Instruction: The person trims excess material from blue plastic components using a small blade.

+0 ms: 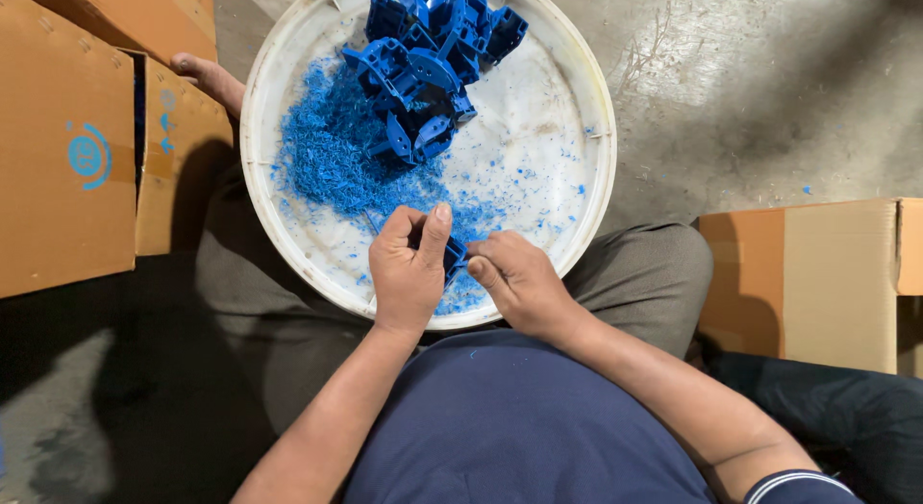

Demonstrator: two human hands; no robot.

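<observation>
Left hand (408, 273) clamps a blue part (453, 257) over the basin's (288, 52) near rim; right hand (514, 278) pinches something at its edge, tool hidden. Risk: slip nicks left thumb; shavings (332, 163) may spill over rim.

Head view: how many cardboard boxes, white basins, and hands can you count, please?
Cardboard boxes: 3 (two on the left, one on the right)
White basin: 1
Hands: 2 (left hand, right hand), both on one blue plastic part
Total: 6
</observation>
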